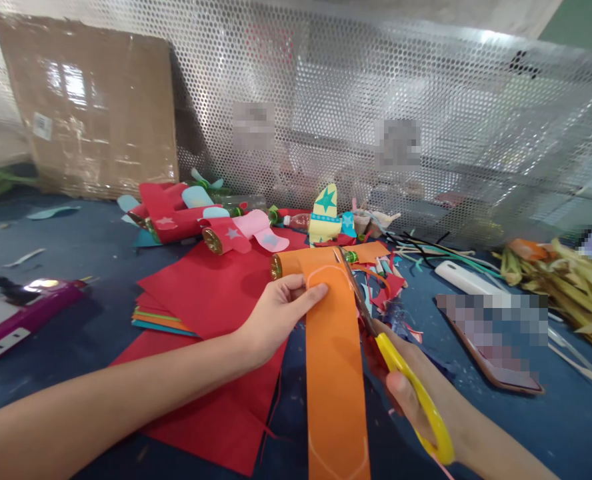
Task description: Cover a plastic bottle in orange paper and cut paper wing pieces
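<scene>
My left hand (276, 313) pinches the left edge of a long orange paper strip (333, 360) that has a rounded outline drawn on it. My right hand (416, 393) grips yellow-handled scissors (376, 327), whose blades run along the strip's right edge up to its far end. The strip reaches from the bottom of the view to an orange paper-wrapped bottle (316, 259) lying behind it. Red paper sheets (216, 300) lie under my left hand.
Red paper-covered bottle planes (186, 217) and a yellow fin with a teal star (325, 215) stand behind. A purple glue gun (23, 310) lies at left, a phone (491, 347) at right beside dry leaves (566, 280). Cardboard (91, 107) leans on perforated metal.
</scene>
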Demonstrator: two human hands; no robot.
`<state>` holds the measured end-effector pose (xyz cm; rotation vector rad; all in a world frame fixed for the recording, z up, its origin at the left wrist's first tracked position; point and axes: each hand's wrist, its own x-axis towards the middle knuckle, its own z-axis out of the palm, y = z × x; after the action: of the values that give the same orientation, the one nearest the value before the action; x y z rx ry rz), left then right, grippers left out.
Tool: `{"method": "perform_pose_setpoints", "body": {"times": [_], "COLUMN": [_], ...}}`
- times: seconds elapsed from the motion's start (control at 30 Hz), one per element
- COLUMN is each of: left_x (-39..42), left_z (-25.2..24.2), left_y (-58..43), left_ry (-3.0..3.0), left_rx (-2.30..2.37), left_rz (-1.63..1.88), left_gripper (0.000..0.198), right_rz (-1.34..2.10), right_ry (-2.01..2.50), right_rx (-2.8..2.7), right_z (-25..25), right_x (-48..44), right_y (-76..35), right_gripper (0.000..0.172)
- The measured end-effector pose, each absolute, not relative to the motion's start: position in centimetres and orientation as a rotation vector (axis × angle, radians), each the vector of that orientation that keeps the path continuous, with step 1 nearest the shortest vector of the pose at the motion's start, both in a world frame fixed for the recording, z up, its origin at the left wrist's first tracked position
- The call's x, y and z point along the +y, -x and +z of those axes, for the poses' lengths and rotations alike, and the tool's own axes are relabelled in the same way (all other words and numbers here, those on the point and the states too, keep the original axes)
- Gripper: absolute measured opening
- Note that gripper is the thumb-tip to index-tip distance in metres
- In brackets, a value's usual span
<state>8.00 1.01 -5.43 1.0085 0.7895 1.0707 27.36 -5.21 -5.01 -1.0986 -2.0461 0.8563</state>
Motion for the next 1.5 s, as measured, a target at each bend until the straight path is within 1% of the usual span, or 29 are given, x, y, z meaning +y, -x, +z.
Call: {"method": "perform_pose_setpoints", "body": {"times": [0.13,0.27,0.4,0.57,0.73,0.83,1.07,1.27,1.5], "left_x": [1.0,1.1,1.2,1.4,1.4,1.4,1.8,2.4,2.4], "left_z": [-5.2,-5.3,-5.4,-5.5,-5.3,-5.3,-5.5,-5.8,-5.3], "left_y": [-8.0,-7.9,-7.8,-7.8,-7.9,-7.8,-7.6,-7.4,-7.2], "left_ry": [-1.006,-1.024,-1.036,-1.021,-1.018,-1.016,-1.01,-1.082,-1.134], "left_rx": [0.78,0.769,0.773,0.762,0.739,0.753,0.784,0.869,0.918], "left_rz": [1.076,1.074,1.077,1.091,1.099,1.106,1.107,1.143,1.115], "left_gripper": [0.033,0.031,0.031,0.029,0.029,0.029,0.03,0.036,0.035], "right_rz": [0.925,1.041,1.076,1.016,0.959,0.903,0.922,0.916,0.853], "right_ry": [1.158,1.23,1.239,1.201,1.212,1.222,1.274,1.287,1.279], "right_rx": [-2.037,-1.995,-2.01,-2.027,-2.027,-2.021,-2.038,-2.04,-2.095], "right_z": [-5.7,-7.0,-6.5,-5.4,-5.7,-5.9,-5.6,-5.4,-5.2], "right_x": [-5.2,-5.4,-5.4,-5.4,-5.4,-5.3,-5.1,-5.1,-4.9], "right_y": [-27.7,-28.2,-28.1,-27.5,-27.5,-27.6,-27.6,-27.8,-28.0], "right_gripper": [0.079,0.078,0.08,0.078,0.078,0.074,0.069,0.071,0.071]}}
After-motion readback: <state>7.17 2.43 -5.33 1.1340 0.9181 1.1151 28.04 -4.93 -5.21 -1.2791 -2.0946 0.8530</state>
